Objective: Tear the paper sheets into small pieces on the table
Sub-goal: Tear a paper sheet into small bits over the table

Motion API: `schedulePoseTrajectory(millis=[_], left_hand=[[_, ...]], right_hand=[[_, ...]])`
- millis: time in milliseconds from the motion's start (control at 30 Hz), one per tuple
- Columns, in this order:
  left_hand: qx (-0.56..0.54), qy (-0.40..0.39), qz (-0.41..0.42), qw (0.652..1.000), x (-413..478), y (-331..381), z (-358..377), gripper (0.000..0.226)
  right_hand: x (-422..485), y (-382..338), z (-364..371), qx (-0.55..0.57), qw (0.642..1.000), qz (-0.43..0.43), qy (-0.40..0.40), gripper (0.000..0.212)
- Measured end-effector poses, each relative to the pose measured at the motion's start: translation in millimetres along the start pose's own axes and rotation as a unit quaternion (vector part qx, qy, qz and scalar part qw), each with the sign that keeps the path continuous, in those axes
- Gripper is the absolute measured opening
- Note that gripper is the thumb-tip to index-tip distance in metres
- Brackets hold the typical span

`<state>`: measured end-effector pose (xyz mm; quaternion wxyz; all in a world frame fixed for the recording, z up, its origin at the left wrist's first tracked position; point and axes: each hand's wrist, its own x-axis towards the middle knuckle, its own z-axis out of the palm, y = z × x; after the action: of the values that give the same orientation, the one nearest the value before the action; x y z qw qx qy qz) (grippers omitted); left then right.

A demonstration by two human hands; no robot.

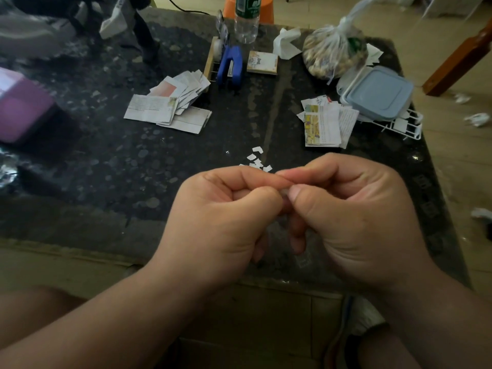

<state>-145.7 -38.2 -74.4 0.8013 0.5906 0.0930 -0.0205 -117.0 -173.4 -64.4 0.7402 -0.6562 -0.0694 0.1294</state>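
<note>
Paper pieces point(257, 159) lie beyond the left hand point(221, 217) and right hand point(354, 217), fingers point(314, 177) curled tip-to-tip, contents unseen.

Left hand point(221, 217) and right hand point(354, 217) meet thumb to thumb. The paper scrap point(285, 192) pinched there is almost wholly hidden; only a pale sliver shows.

Lower fingers point(296, 235) of both hands curl out of sight under the palms.

Small pieces point(257, 158) on the table point(106, 161): the nearest ones are partly covered by the left knuckles; count not readable.

Print on left paper stack point(165, 102) and right paper stack point(324, 123): too small to read.

Bottle point(246, 25): cut off by the top edge, as is the orange object point(266, 12) behind it.

Purple box point(24, 110): cut by the left edge.

Shapes at top left point(40, 30): blurred, not identifiable.

Bag point(332, 54) contents: indistinct.
</note>
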Motion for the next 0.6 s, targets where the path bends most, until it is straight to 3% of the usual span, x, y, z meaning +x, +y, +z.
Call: schedulePoseTrajectory(millis=[133, 200, 267, 367, 600], left_hand=[[-0.033, 0.007, -0.009, 0.999, -2.1, 1.9, 2.1, 0.025], [-0.060, -0.003, -0.022, 0.998, -2.0, 0.6, -0.6, 0.036], [-0.070, -0.006, -0.032, 0.997, -1.9, -0.1, -2.9, 0.041], [-0.055, -0.003, -0.024, 0.998, -1.8, 0.1, -4.3, 0.043], [0.028, 0.003, 0.008, 1.000, -1.8, -2.2, -4.2, 0.045]], right_hand=[[4.7, 1.1, -2.5, 0.074, 0.997, 0.034, 0.006, 0.025], [8.1, -0.9, -5.0, 0.091, 0.995, 0.043, 0.005, 0.019], [10.3, -3.4, -9.3, 0.059, 0.997, 0.050, 0.012, 0.007], [10.0, -5.9, -14.3, -0.028, 0.996, 0.071, 0.034, 0.022], [8.1, -8.7, -14.7, 0.004, 0.995, 0.101, -0.018, 0.012]])
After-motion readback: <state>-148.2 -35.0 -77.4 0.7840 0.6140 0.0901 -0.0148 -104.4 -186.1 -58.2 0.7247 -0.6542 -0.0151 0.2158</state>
